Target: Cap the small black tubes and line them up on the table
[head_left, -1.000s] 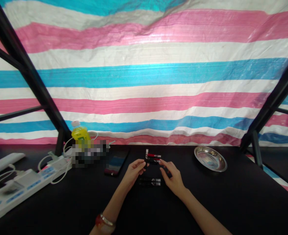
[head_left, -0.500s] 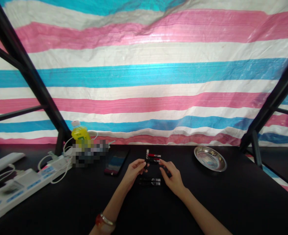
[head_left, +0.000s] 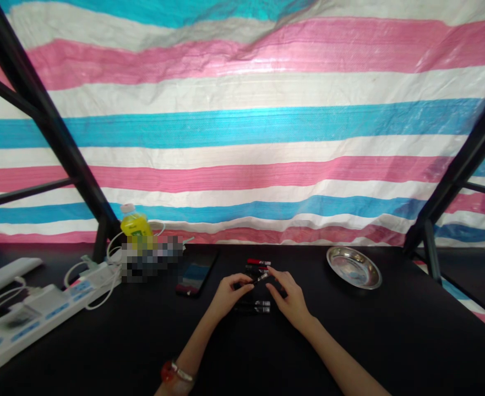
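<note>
The left hand [head_left: 228,296] had its grip pinched on a slim dark stick [head_left: 261,278], held over the black tabletop [head_left: 242,357]; the right hand [head_left: 289,297], thumb and forefinger parted, was just beside its pale end. A red stick [head_left: 255,262] lay behind, two dark sticks [head_left: 262,310] in front. Farther out were a phone [head_left: 196,275], a metal dish [head_left: 353,268] and a power strip [head_left: 25,333], with striped sheeting [head_left: 242,126] beyond.

Sticks [head_left: 259,263] on table [head_left: 259,357] between phone [head_left: 196,273], left, and plate [head_left: 354,267], right.
</note>
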A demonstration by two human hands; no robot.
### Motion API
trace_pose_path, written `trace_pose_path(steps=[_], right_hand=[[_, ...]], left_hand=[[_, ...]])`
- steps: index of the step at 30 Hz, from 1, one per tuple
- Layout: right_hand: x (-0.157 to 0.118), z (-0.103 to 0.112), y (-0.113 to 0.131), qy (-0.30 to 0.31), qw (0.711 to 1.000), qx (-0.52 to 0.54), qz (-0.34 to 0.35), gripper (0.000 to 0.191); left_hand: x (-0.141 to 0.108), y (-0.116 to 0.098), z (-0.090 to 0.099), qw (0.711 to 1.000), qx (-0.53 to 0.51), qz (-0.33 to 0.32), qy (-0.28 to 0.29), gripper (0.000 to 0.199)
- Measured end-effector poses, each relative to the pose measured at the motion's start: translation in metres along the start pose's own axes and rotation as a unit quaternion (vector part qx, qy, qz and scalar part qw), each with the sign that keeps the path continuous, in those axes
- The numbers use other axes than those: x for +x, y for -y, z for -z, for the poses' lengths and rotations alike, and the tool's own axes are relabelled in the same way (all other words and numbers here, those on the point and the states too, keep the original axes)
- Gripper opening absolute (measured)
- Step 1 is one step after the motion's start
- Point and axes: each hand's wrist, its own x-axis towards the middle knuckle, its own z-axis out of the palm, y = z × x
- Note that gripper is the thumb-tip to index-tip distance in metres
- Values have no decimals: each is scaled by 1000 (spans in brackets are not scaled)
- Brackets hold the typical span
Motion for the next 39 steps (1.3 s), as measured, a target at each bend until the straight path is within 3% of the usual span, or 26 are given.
trace_pose_path(steps=[5,10,16,23,32,39], right_hand=[[0,-1,-3,1,1000,20,-3,32],[1,-2,-4,-7,999,19,-29,19],[1,-5,-9,-23,996,43,-79,18],[2,-5,-9,-38,994,53,-90,20],[3,2,-19,33,995,32,-93,15],[4,8,-16,83,993,-5,-85,15]], left_hand=[[-2,-3,1,999,43,-9,7,18],[-1,0,4,1000,19,-3,12,20],[3,6,11,999,24,17,16,23],[3,7,16,999,28,39,-4,17],[4,13,27,991,125,-33,30,13],[4,15,32,979,197,-42,44,14]])
